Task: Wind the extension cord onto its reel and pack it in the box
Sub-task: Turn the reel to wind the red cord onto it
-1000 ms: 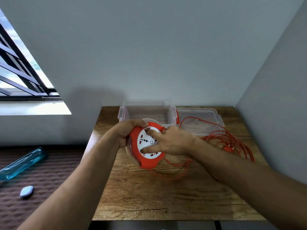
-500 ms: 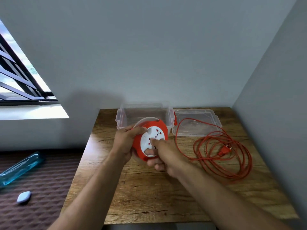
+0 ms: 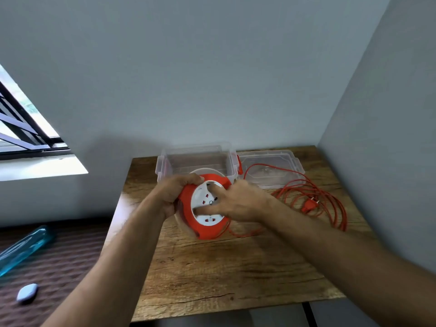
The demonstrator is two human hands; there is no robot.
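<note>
An orange reel (image 3: 204, 228) with a white socket face is held above the wooden table (image 3: 224, 274). My left hand (image 3: 175, 193) grips its left rim. My right hand (image 3: 233, 201) lies on the white face, fingers pressed into it. The orange cord (image 3: 325, 204) runs from the reel's lower right to a loose coil on the table at the right, its plug (image 3: 309, 206) lying inside the coil. A clear plastic box (image 3: 195, 159) stands open behind the reel.
The box's clear lid (image 3: 271, 166) lies to its right under part of the cord. Walls close the table at the back and right. On the brown surface at the left lie a blue bottle (image 3: 23, 249) and a small pale object (image 3: 27, 292).
The reel's white face has turned under my right hand, whose fingers shifted across it. The view has swung slightly, and the cord coil stays at the right.
</note>
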